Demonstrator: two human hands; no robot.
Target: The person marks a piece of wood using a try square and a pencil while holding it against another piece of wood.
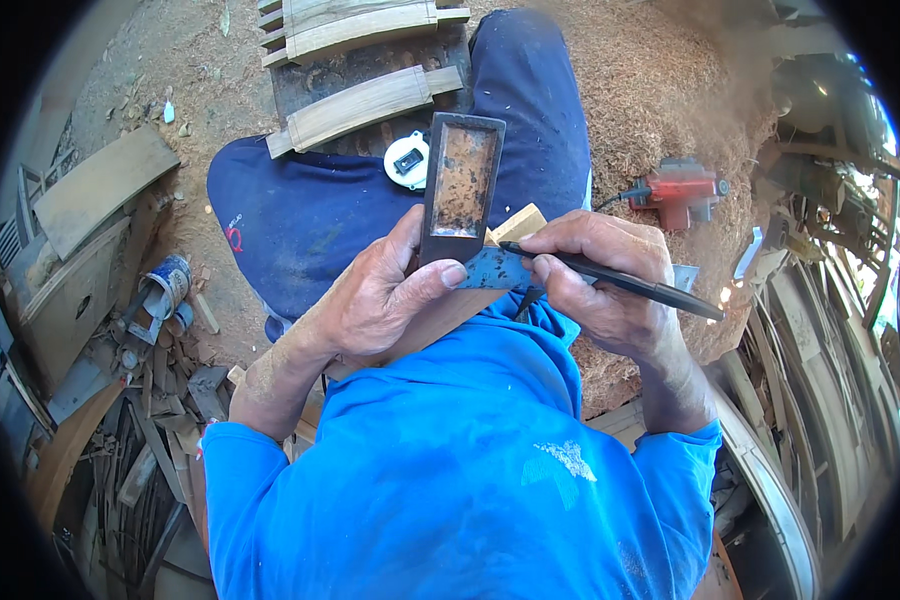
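My left hand [390, 290] is closed around a try square, its thumb pressing on the blue blade. The square's dark stock [464, 180], with a worn, rust-brown recess, points away from me. Its blade [500, 269] lies across a wooden piece [520, 222] held close to my body; much of that wood is hidden by my hands and the square. In my right hand [610, 265] is a slim black pen [650, 290], pinched between thumb and fingers. The pen's tip meets the wood beside the blade, though exact contact is hard to tell.
Curved, tenoned wooden pieces [355, 108] rest on a dark board beyond my lap. A round white tape measure [407, 160] sits by my legs. A red power tool [678, 192] lies on sawdust at right. Scrap wood [160, 420] and a paint-stained can [168, 280] are at left.
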